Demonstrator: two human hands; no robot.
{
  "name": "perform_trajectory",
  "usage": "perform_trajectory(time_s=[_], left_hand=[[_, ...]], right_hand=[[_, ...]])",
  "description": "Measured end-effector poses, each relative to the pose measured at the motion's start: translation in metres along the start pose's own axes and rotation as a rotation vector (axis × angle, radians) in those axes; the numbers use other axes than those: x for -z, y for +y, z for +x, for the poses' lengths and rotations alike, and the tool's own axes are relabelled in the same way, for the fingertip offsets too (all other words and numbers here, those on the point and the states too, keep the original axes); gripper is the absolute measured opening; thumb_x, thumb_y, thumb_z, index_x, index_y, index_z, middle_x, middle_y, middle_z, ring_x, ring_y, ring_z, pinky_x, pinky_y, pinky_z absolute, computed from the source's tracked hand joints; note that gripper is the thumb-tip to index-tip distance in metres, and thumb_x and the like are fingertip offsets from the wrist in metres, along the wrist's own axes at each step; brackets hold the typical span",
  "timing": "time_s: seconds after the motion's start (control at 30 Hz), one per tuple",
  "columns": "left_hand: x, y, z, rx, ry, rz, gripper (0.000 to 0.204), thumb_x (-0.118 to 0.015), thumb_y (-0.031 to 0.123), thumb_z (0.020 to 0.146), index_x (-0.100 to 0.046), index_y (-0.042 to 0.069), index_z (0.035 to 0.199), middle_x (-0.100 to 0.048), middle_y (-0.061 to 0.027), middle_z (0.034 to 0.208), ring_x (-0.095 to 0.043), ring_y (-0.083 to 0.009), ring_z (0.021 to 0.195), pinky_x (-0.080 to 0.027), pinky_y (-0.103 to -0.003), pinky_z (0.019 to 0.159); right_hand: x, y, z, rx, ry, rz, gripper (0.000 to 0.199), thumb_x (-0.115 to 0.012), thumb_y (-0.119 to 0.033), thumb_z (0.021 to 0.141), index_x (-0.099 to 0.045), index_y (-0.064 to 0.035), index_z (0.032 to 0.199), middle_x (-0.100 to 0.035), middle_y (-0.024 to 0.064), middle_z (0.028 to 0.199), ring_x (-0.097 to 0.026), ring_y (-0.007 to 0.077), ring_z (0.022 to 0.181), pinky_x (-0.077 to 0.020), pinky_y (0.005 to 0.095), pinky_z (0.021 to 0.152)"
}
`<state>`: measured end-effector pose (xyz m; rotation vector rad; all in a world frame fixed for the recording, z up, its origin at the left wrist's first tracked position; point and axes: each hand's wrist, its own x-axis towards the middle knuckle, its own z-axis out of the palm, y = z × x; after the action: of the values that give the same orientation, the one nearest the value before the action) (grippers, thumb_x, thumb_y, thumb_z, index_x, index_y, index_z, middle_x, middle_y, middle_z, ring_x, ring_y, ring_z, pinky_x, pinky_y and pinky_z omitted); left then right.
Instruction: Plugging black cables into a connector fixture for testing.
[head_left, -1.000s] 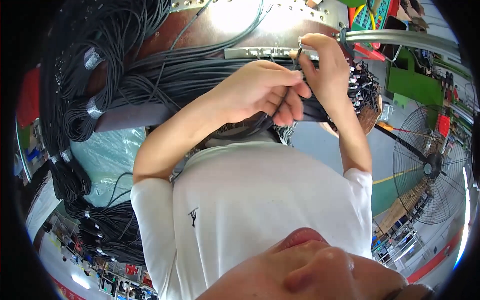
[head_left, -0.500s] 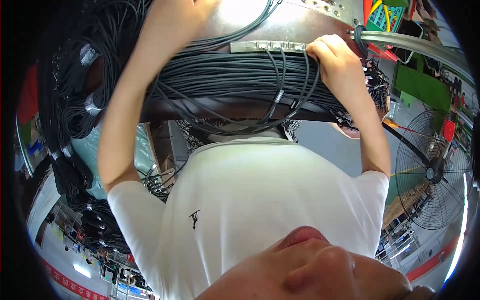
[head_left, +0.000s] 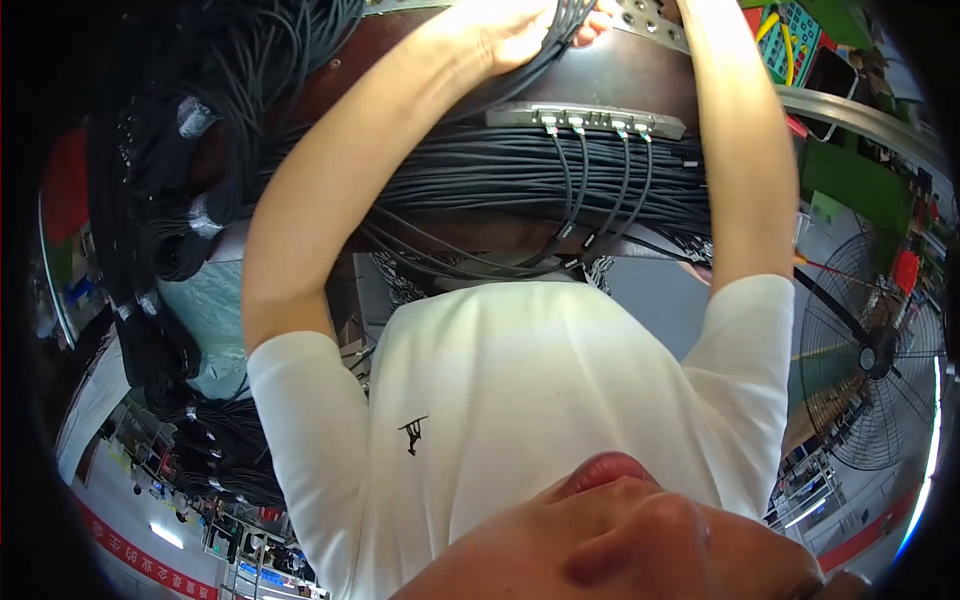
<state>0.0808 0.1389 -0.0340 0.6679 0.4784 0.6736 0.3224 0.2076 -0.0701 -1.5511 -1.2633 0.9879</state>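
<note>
Head view. The left hand (head_left: 522, 42), partly cut off by the upper edge, lies above the brown table (head_left: 650, 75) with its palm side partly in view. A strand of black cables (head_left: 563, 38) crosses the palm and fingers; its long axis slants from the upper edge, at the right, down and left toward the wrist, where it passes beneath the forearm. The fingertips curve out just beyond the strand's right side. Whether the fingers are closed on the strand, or only lie behind it, cannot be told. The right forearm (head_left: 750, 150) runs up through the top of the view; the hand lies outside it, so its grip cannot be told.

Nearer the person, below the left hand and apart from it, lies a metal socket strip (head_left: 598, 120), its long axis nearly crosswise and dipping slightly to the right. Four white plugs (head_left: 577, 130) sit in its near edge, in two pairs. From them four plugged cables (head_left: 626, 175) point toward the person, cross over a thick cable bundle (head_left: 480, 170) that runs crosswise, then bend left near the white shirt (head_left: 540, 380).
</note>
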Motion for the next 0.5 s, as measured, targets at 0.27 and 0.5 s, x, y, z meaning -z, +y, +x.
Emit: perform_trajectory(time_s=[0.27, 0.5], left_hand=[[-0.019, 0.022, -0.045, 0.046, 0.077, -0.005, 0.031, -0.038, 0.034, 0.103, -0.056, 0.009, 0.102, -0.059, -0.0008, 0.077, -0.055, -0.0114, 0.058, -0.050, -0.025, 0.050], [-0.007, -0.014, -0.020, 0.035, -0.023, -0.001, 0.033, -0.045, 0.034, 0.100, -0.060, 0.005, 0.096, -0.060, -0.0036, 0.074, -0.058, -0.0139, 0.059, -0.050, -0.029, 0.055]], right_hand=[[-0.002, 0.059, 0.049, 0.373, 0.334, -0.970, 0.047, -0.042, -0.036, 0.098, -0.052, -0.0012, 0.128, -0.053, 0.0212, 0.131, -0.049, 0.0353, 0.120, -0.0362, 0.0402, 0.103], [0.035, 0.090, 0.079, 0.256, 0.479, -0.597, 0.049, -0.039, -0.039, 0.099, -0.050, -0.0021, 0.131, -0.050, 0.0217, 0.133, -0.048, 0.0352, 0.120, -0.0360, 0.0388, 0.103]])
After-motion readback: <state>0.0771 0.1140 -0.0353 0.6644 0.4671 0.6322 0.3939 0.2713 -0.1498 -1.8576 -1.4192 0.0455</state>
